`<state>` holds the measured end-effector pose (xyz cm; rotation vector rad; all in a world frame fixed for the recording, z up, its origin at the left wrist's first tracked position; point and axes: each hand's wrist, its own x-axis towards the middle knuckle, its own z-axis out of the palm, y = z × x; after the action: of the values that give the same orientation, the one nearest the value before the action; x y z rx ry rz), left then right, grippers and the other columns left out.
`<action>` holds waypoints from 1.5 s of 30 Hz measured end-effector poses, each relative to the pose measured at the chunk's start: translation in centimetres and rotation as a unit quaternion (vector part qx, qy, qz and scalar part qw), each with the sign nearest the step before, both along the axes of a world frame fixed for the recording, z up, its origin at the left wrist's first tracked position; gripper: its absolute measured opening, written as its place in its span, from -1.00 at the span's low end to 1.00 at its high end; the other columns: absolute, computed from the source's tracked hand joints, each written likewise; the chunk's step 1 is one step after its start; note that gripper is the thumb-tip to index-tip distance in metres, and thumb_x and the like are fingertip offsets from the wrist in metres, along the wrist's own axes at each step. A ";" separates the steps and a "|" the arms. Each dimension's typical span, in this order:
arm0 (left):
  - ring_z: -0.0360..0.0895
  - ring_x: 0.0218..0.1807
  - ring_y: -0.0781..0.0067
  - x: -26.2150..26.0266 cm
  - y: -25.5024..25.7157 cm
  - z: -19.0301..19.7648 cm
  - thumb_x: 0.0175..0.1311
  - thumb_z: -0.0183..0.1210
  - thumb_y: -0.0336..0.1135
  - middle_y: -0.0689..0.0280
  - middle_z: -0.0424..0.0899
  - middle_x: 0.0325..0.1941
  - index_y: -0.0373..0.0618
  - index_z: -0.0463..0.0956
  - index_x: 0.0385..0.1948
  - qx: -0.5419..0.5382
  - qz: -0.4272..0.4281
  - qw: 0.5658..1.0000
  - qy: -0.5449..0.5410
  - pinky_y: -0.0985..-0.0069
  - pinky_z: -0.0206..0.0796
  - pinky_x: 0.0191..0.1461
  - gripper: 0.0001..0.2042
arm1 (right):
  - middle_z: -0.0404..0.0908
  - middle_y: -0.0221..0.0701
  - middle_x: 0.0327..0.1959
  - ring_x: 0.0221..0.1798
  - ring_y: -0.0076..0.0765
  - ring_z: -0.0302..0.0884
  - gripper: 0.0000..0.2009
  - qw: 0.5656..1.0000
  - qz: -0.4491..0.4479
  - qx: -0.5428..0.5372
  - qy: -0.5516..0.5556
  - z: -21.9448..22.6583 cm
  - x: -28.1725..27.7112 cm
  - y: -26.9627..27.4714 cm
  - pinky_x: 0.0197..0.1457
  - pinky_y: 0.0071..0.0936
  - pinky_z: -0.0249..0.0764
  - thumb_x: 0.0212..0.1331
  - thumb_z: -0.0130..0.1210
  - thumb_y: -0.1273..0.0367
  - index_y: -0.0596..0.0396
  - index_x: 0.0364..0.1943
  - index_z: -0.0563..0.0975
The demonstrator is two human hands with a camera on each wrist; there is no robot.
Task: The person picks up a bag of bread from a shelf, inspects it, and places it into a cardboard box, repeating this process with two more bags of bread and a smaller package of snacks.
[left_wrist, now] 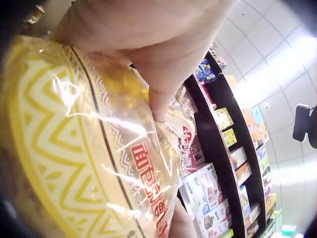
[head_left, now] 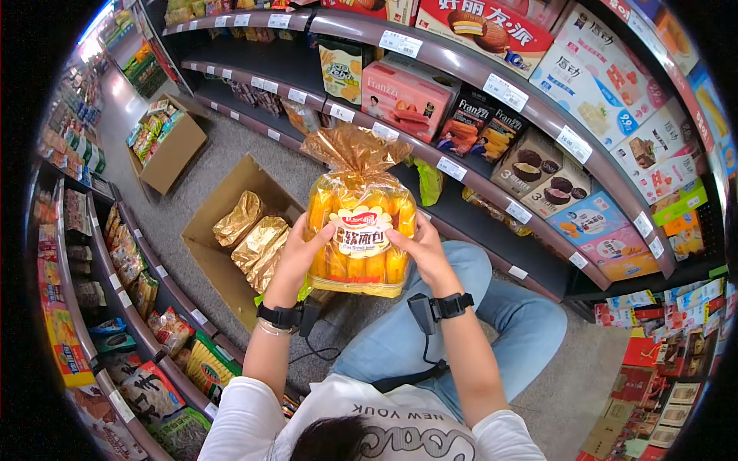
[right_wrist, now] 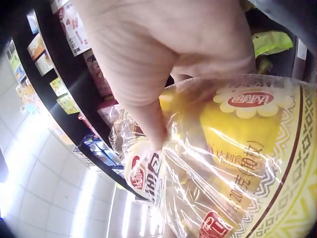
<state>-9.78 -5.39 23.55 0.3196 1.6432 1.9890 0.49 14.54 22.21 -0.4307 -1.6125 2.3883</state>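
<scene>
A clear bag of bread rolls (head_left: 361, 265) with a gathered golden top stands upright between both hands, its label facing the person. The left hand (head_left: 296, 253) grips its left side, thumb on the front by the label. On the other side the right hand (head_left: 427, 253) holds it the same way. In the left wrist view, the yellow zigzag band of the bag (left_wrist: 64, 148) lies close below the palm. In the right wrist view, the thumb of the right hand (right_wrist: 148, 74) presses into the crinkled film. The far-side fingers are mostly hidden behind the bag.
An open cardboard box (head_left: 223, 180) with several golden-wrapped packs (head_left: 261, 242) stands on the floor left of the bag. Another filled box (head_left: 173, 154) is farther off. Shelves of boxed snacks (head_left: 407, 100) curve along the right, and a lower shelf of packets (head_left: 154, 392) runs along the left.
</scene>
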 end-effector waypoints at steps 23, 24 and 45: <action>0.22 0.26 0.29 -8.8 -7.0 3.6 0.22 0.15 -0.22 0.22 0.28 0.27 -0.19 0.12 0.27 -0.105 0.083 0.970 0.204 0.41 0.09 0.27 -0.39 | 0.48 -0.36 -0.30 -0.21 -0.47 0.47 -0.57 0.973 -0.076 0.188 0.107 1.9 -10.0 -8.9 -0.11 -0.50 0.39 -0.13 0.31 0.42 0.12 -0.22 0.30; 0.18 0.27 0.28 -8.4 -7.3 4.1 0.19 0.18 -0.15 0.17 0.23 0.29 -0.20 0.02 0.30 -0.065 0.041 0.981 0.178 0.42 0.10 0.26 -0.30 | 0.48 -0.35 -0.34 -0.23 -0.46 0.48 -0.57 0.966 -0.084 0.224 0.096 1.8 -10.2 -9.6 -0.14 -0.48 0.39 -0.14 0.31 0.41 0.11 -0.23 0.29; 0.51 -0.13 0.24 -12.1 -6.3 3.6 0.18 0.13 -0.06 0.24 0.53 -0.22 -0.08 0.44 -0.31 -0.010 0.125 0.973 -0.191 -0.07 0.35 -0.14 -0.72 | 0.50 -0.14 -0.35 -0.23 0.08 0.50 -0.51 0.885 0.009 0.465 0.023 -2.9 -10.3 -11.4 -0.22 -0.22 0.41 -0.31 0.37 0.37 0.13 -0.30 0.30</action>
<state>-21.83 -11.67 27.14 -0.2794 1.5067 2.0532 -9.77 3.09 19.34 -0.1514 -2.4491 1.3323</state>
